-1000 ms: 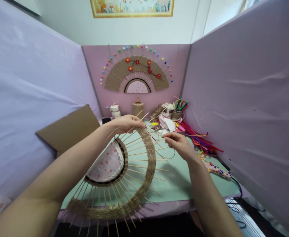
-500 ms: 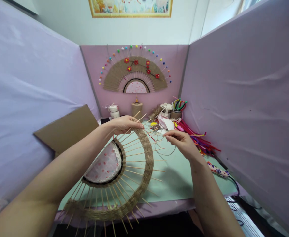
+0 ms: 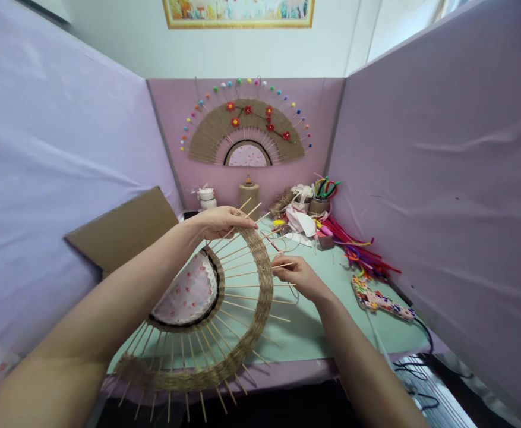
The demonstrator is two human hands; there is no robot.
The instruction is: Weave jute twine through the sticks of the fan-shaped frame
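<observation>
A half-round woven fan frame (image 3: 267, 279) of thin sticks and brown twine hangs tilted over the table's near edge. Its inner half-disc (image 3: 189, 291) is pink floral cloth with white lace and a dark rim. My left hand (image 3: 227, 223) grips the upper end of the woven band, fingers closed around it. At the band's outer edge my right hand (image 3: 293, 273) is closed among the stick ends, pinching thin twine; its fingertips are partly hidden by a stick. A loose loop of twine hangs beside that hand.
A finished fan (image 3: 207, 134) hangs on the pink back panel. Behind the hands stand a twine spool (image 3: 249, 195) and a white bottle (image 3: 207, 199). Coloured pipe cleaners (image 3: 367, 255) and a patterned glue gun (image 3: 382, 302) lie right. Brown cardboard (image 3: 126, 229) leans left.
My right hand has moved left and down, closer to the woven band. My left hand keeps its hold. The glue gun and a brown block now show more fully.
</observation>
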